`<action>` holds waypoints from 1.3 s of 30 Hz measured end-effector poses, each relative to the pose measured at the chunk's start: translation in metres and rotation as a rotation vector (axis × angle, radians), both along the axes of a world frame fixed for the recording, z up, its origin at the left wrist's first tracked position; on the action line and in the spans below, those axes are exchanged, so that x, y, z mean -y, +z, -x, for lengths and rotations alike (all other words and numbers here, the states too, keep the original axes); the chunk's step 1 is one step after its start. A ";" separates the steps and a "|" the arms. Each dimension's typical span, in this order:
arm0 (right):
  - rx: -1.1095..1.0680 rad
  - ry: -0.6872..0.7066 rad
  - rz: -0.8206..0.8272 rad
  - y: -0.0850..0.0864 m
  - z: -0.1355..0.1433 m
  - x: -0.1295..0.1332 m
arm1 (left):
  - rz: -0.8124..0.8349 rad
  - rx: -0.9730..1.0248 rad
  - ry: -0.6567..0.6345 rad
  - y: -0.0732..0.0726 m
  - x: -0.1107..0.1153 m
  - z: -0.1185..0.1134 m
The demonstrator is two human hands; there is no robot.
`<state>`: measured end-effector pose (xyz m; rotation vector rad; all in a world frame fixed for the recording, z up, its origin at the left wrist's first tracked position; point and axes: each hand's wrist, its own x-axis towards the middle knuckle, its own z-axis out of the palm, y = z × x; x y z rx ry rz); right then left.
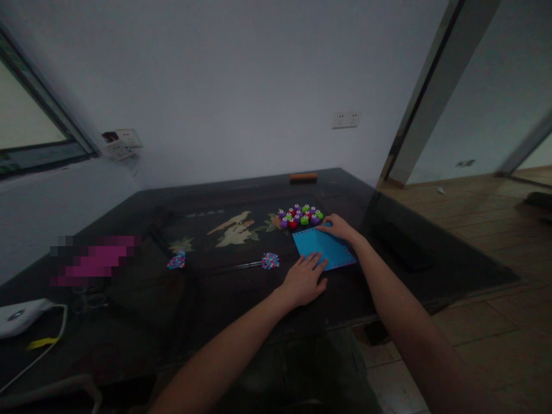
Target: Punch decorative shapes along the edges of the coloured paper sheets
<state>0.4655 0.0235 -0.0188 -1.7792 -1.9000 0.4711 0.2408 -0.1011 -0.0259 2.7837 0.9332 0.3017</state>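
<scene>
A blue sheet (321, 244) with a row of small dark dots along its edges lies on the dark table. My left hand (304, 280) rests flat, fingers spread, over the sheet's near left part. At the far edge of the sheet is my right hand (340, 227), its fingertips drawn together against the border. Anything between those fingertips is too small to make out. Just beyond the sheet stands a cluster of red, green and purple round pieces (299, 216). Left of my left hand sits a pile of small pink, blue and white bits (270, 261).
Another pile of coloured bits (177, 260) is farther left on the table (233, 293). A brown block (303, 178) lies by the wall. A blurred pink item (101, 259), a white device with a cord (23, 317) and a dark flat object (401, 244) occupy the sides.
</scene>
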 end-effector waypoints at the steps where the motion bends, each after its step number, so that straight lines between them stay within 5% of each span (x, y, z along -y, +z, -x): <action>1: -0.061 0.016 0.027 0.004 -0.003 0.002 | -0.005 0.002 -0.001 0.000 0.000 0.000; 11: -0.555 0.215 0.514 0.021 -0.022 0.034 | -0.027 0.018 0.003 -0.003 0.000 0.001; 17: -0.620 0.193 0.581 0.022 -0.020 0.036 | 0.101 0.168 -0.023 0.000 -0.003 0.004; 20: -0.656 0.180 0.509 0.027 -0.019 0.038 | 0.250 0.533 0.038 0.008 -0.017 0.012; 25: -0.709 0.191 0.283 0.044 0.001 0.033 | 0.263 0.987 0.389 0.028 -0.067 0.045; 32: -0.751 0.231 -0.076 0.062 0.097 0.016 | 0.429 1.196 0.462 0.035 -0.101 0.096; 39: -0.826 0.174 -0.321 0.033 0.151 0.021 | 0.355 1.309 0.502 0.024 -0.096 0.113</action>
